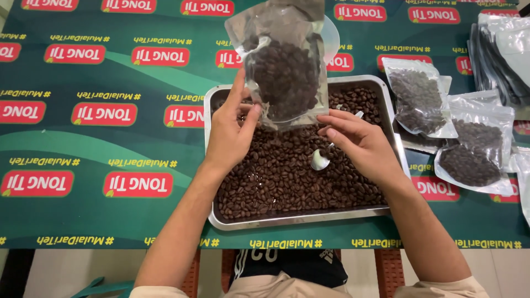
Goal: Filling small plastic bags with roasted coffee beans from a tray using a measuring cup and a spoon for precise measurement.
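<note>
left hand pinches the clear pouch of coffee beans at top centre, above the metal tray; right hand grips a white spoon. if the pouch tilts, beans could spill onto the bench.

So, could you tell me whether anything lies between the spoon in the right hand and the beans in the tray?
Nothing visible does: the spoon, held by the right hand, hangs directly over the beans in the tray.

My left hand holds a clear bag of coffee beans over the metal tray — my right hand holds a small spoon.
</note>
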